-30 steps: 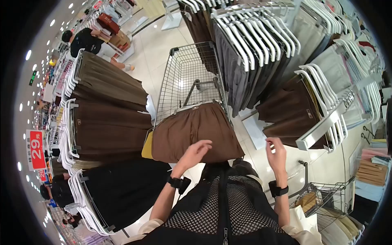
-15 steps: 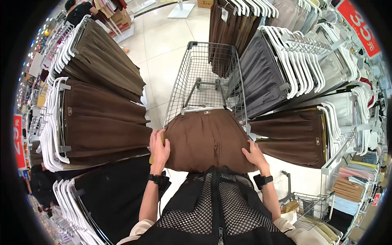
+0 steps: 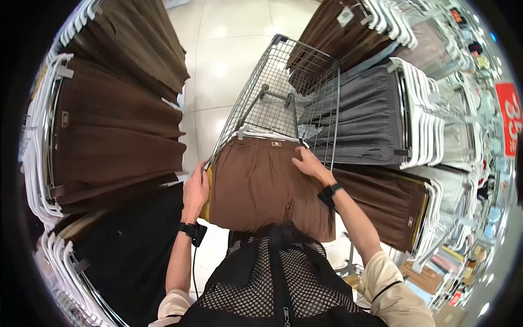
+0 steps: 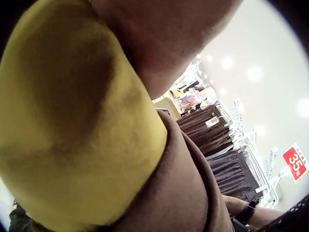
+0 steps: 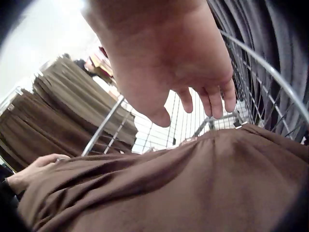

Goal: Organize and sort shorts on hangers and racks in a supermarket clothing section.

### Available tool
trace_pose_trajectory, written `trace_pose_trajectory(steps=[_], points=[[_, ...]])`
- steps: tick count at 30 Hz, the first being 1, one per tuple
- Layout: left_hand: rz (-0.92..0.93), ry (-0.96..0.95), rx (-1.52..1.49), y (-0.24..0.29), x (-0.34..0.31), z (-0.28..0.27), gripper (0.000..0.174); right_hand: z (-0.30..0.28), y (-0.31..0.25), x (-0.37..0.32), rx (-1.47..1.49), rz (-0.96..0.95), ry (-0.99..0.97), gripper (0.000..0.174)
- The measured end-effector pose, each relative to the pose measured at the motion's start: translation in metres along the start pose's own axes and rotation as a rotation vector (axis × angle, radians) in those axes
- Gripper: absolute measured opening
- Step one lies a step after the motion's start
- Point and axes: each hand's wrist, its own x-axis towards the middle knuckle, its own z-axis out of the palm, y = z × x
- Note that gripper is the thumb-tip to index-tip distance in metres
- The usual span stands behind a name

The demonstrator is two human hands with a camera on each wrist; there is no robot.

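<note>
Brown trousers (image 3: 256, 185) lie across the near end of a wire shopping cart (image 3: 239, 103), their waistband towards the basket and a white hanger beside it. Along their left edge, a yellow garment (image 3: 206, 210) shows beneath; it fills much of the left wrist view (image 4: 82, 125). My left hand (image 3: 196, 191) rests at that edge, fingers fairly straight, close to the cart's side rail. Over the right end of the waistband is my right hand (image 3: 311, 163). The right wrist view shows this hand (image 5: 169, 58) palm down above the cloth, its fingers extended and apart.
Racks of brown trousers (image 3: 114, 131) and black trousers (image 3: 136, 245) stand close on the left. Grey trousers (image 3: 359, 120) and more brown ones (image 3: 381, 201) hang close on the right. Pale tiled floor (image 3: 218, 65) lies beyond the cart's left side.
Both hands have come down to the trousers from above them. My right hand has since moved from their right edge up to the waistband, while my left stays at the left edge.
</note>
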Motion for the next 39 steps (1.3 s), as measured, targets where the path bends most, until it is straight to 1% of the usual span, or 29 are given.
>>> trace_pose_trajectory(steps=[1,2,4,5,6,7,9,11,14,17,18,20,21,22,25,26,29,30,33,34,37,38,39], points=[[-0.033,-0.010,0.018,0.004,0.002,-0.001,0.040,0.001,0.005,0.026,-0.026,0.015,-0.045,0.059],[-0.008,0.043,0.036,0.000,0.003,0.006,0.038,0.008,0.012,0.047,-0.043,0.037,-0.096,0.060],[-0.066,0.014,0.069,0.010,0.002,0.002,0.037,0.027,0.033,0.095,-0.163,0.065,-0.127,0.058],[-0.096,0.001,0.090,0.014,0.003,0.002,0.037,0.032,0.035,0.110,-0.182,0.033,-0.108,0.057],[-0.040,0.056,0.072,0.012,0.004,0.007,0.037,0.038,0.041,0.127,-0.189,0.006,-0.118,0.059],[-0.028,0.082,0.083,0.012,0.006,0.009,0.037,0.046,0.046,0.139,-0.219,-0.046,-0.034,0.057],[0.005,0.117,0.093,0.018,0.006,0.012,0.037,0.062,0.070,0.163,-0.252,-0.107,0.005,0.055],[-0.054,0.109,0.075,0.030,0.008,0.011,0.034,0.077,0.086,0.182,-0.265,-0.030,-0.067,0.054],[-0.060,0.129,0.073,0.029,0.010,0.016,0.034,0.095,0.105,0.198,-0.280,0.004,-0.164,0.052],[-0.091,0.117,0.082,0.032,0.010,0.017,0.035,0.095,0.098,0.205,-0.244,-0.017,-0.131,0.049],[-0.109,0.112,0.084,0.033,0.010,0.017,0.035,0.086,0.084,0.203,-0.231,0.036,-0.171,0.048],[-0.127,0.110,0.084,0.034,0.011,0.018,0.035,0.077,0.080,0.206,-0.282,0.014,-0.236,0.049],[-0.128,0.115,0.083,0.034,0.011,0.019,0.035,0.074,0.084,0.211,-0.307,0.000,-0.265,0.050],[-0.129,0.123,0.084,0.033,0.011,0.019,0.035,0.074,0.086,0.217,-0.301,0.014,-0.323,0.054],[-0.083,0.144,0.075,0.029,0.010,0.021,0.035,0.072,0.085,0.226,-0.389,0.051,-0.424,0.057],[-0.086,0.134,0.086,0.028,0.010,0.021,0.036,0.070,0.085,0.225,-0.339,0.096,-0.427,0.056],[-0.072,0.132,0.099,0.027,0.009,0.020,0.037,0.067,0.092,0.211,-0.199,0.070,-0.163,0.052],[-0.076,0.127,0.107,0.027,0.009,0.020,0.037,0.060,0.089,0.206,-0.202,0.019,-0.108,0.045],[-0.065,0.113,0.117,0.025,0.008,0.019,0.037,0.035,0.063,0.181,-0.177,0.078,0.033,0.039],[-0.051,0.117,0.114,0.025,0.007,0.019,0.036,0.029,0.056,0.173,-0.205,0.059,0.088,0.033],[-0.039,0.114,0.126,0.019,0.006,0.018,0.036,0.002,0.025,0.133,-0.176,0.024,0.204,0.029],[-0.042,0.109,0.134,0.018,0.005,0.019,0.036,-0.005,0.011,0.116,-0.183,0.048,0.233,0.025],[-0.035,0.103,0.130,0.017,0.003,0.020,0.037,-0.010,0.001,0.097,-0.135,0.014,0.285,0.023]])
